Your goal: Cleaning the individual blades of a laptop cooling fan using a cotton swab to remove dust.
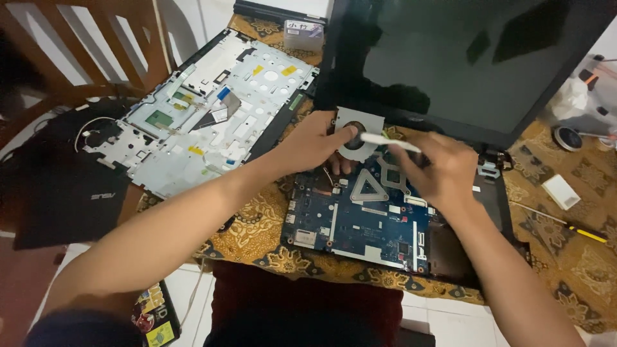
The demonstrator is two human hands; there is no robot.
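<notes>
Left hand (315, 142) pressing round grey metal laptop fan (357, 133) at centre; right hand (443, 170) pinching thin white stick (389, 142) over blue circuit board (360, 218). Small white box (561, 191) at three o'clock.

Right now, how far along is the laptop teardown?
Done: the keyboard cover is off and lies upside down to the left, and the blue motherboard is exposed. In hand: left hand steadies the cooling fan while right hand works a white tool at it. Left: fan and board remain in the base.
</notes>
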